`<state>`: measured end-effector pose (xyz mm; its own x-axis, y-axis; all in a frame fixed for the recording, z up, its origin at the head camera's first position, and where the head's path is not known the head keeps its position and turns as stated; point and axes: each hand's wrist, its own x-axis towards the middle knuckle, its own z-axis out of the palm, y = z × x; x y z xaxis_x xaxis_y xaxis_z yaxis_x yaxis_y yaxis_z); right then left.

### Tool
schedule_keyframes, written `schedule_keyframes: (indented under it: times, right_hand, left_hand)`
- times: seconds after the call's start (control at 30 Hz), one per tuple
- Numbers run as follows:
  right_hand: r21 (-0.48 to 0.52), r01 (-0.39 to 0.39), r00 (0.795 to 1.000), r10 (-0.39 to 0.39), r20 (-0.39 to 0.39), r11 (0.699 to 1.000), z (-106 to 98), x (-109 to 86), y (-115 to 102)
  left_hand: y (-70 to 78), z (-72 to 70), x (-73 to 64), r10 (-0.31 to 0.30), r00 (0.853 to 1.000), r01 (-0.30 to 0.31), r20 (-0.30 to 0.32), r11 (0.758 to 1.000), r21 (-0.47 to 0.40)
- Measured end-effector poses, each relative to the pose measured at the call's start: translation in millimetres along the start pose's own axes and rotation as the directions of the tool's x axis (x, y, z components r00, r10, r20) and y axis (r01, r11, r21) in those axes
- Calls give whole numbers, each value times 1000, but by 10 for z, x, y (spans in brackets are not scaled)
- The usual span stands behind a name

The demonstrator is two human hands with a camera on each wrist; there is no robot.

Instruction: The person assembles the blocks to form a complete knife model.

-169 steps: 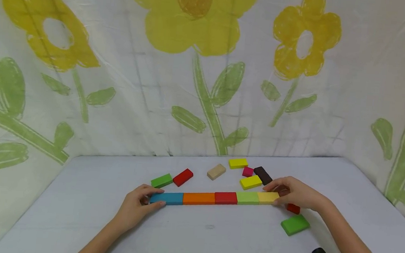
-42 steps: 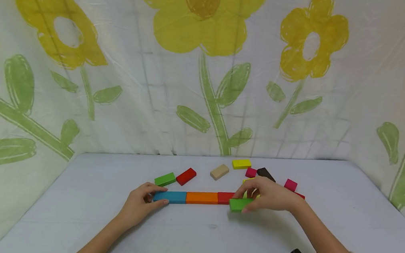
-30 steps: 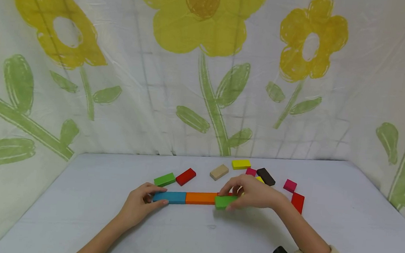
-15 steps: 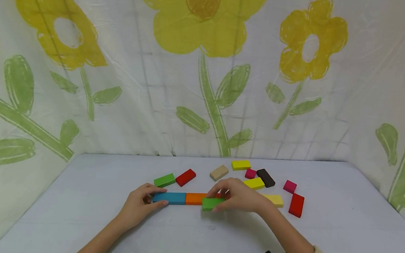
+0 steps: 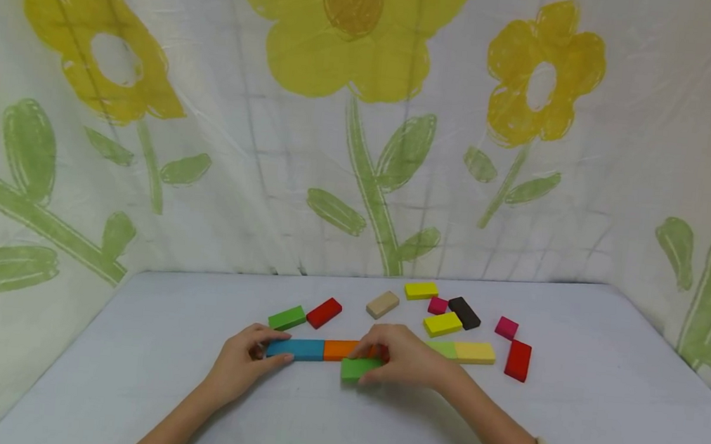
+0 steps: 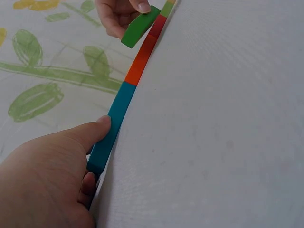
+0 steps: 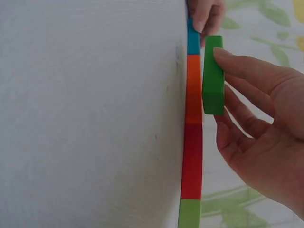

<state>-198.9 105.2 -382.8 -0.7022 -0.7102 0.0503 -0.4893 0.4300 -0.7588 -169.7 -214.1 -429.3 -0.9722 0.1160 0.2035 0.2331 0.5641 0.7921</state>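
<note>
A straight row of flat wooden blocks lies on the white table: blue (image 5: 303,348), orange (image 5: 339,350), red (image 7: 192,161), light green (image 5: 444,349) and pale yellow (image 5: 476,353). My left hand (image 5: 235,363) holds the blue block's outer end between thumb and fingers. A green block (image 7: 213,76) is pinched by my right hand (image 5: 407,357), on the near side of the row in the head view, by the orange and red blocks. In the left wrist view the green block appears tilted to the row. My right hand hides most of the red block in the head view.
Behind the row lie another green block (image 5: 286,318), a red block (image 5: 324,313), a beige block (image 5: 383,305), two yellow blocks (image 5: 420,291), a small magenta block (image 5: 438,305) and a dark brown block (image 5: 464,313). A magenta block (image 5: 506,327) and red block (image 5: 517,361) lie right.
My right hand has left the pale yellow end, taken the green block from the right and carried it leftward, then nearer me. My left hand stays on the blue block.
</note>
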Motion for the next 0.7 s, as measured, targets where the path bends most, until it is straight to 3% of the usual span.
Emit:
schedule_keyframes:
  times: [0.7]
  right_hand:
    - [-36, 30, 999, -30, 25, 999, 37, 4, 55]
  left_hand:
    - [-12, 12, 0, -1, 1000, 1, -11, 1000, 16]
